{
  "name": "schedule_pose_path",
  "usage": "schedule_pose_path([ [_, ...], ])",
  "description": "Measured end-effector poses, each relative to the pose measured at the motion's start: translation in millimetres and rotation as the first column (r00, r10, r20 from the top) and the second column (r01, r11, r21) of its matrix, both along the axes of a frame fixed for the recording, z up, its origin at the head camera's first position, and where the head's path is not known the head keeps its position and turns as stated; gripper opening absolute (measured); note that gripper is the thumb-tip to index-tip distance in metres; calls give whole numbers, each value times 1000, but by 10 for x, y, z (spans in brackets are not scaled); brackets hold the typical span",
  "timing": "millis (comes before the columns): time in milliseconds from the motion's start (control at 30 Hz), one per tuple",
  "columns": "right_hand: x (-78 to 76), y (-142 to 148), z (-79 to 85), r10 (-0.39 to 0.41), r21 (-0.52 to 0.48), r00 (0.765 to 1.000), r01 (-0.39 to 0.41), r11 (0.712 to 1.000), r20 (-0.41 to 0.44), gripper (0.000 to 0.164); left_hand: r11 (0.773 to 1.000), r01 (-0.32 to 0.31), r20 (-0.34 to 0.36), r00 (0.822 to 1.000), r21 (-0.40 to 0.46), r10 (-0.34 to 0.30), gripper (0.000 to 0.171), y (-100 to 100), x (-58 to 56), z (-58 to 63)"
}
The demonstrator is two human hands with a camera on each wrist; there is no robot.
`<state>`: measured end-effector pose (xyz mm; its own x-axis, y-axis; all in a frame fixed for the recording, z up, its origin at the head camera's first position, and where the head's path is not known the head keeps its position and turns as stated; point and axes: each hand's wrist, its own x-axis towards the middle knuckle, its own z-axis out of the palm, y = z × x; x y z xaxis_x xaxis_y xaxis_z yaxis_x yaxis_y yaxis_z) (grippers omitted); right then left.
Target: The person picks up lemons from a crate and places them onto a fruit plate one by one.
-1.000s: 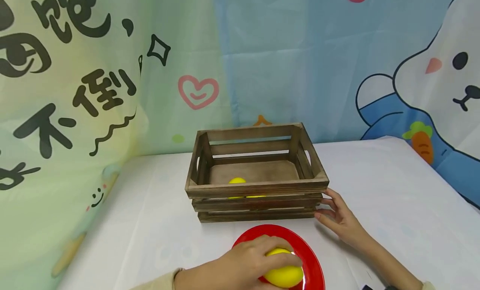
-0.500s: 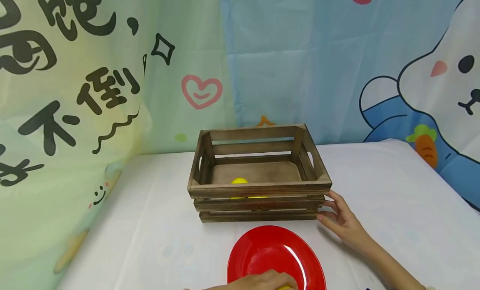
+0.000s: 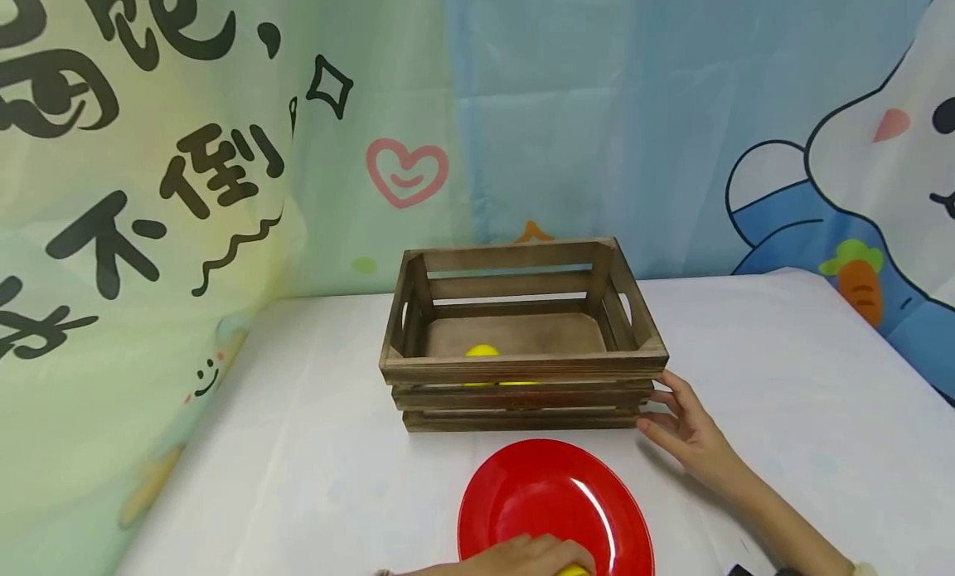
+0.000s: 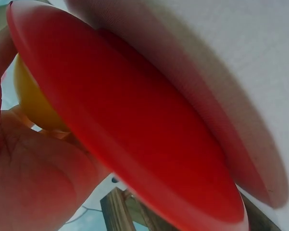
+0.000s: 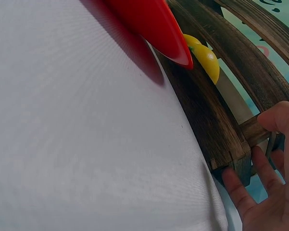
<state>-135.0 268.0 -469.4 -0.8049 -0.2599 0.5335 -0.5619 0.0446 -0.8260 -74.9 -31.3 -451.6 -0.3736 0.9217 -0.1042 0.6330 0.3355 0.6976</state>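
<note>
2 hands at work. L hand point(image 3: 533, 556) grip curled round lemon point(image 3: 574, 570), over near half of red plate point(image 3: 533, 486); can't tell if lemon touches plate. R hand point(image 3: 698, 443) grip released, relaxed fingers touching R end of crate point(image 3: 522, 370). Crate + plate on desk point(image 3: 336, 476), crate just behind plate, w/ min. 2 lemons point(image 5: 207, 61) inside, partly hidden.

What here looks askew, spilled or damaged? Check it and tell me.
Nothing stands out: the wooden crate stands upright and looks unbroken, yellow fruit lies inside it, the red plate sits flat in front, and the left hand grips another yellow piece over the plate. No spill shows.
</note>
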Motion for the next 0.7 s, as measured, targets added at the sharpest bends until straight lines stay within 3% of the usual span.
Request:
schedule_pose_path([
  [300, -7, 21, -19, 25, -26, 1000, -24, 999, 14, 84, 996, 21, -127, 991, -84, -31, 61, -29, 2, 24],
  [467, -6, 26, -29, 29, -36, 999, -28, 999, 17, 83, 994, 52, -139, 988, -101, -65, 65, -26, -29, 44],
  [600, -13, 26, -32, 31, -42, 999, -30, 999, 17, 83, 987, 117, -178, 975, -113, -136, 74, -32, -73, 75],
  [700, -4, 19, -28, 14, -30, 1000, -14, 999, 25, 83, 985, 129, -211, 966, -117, -151, 79, -35, -87, 72],
])
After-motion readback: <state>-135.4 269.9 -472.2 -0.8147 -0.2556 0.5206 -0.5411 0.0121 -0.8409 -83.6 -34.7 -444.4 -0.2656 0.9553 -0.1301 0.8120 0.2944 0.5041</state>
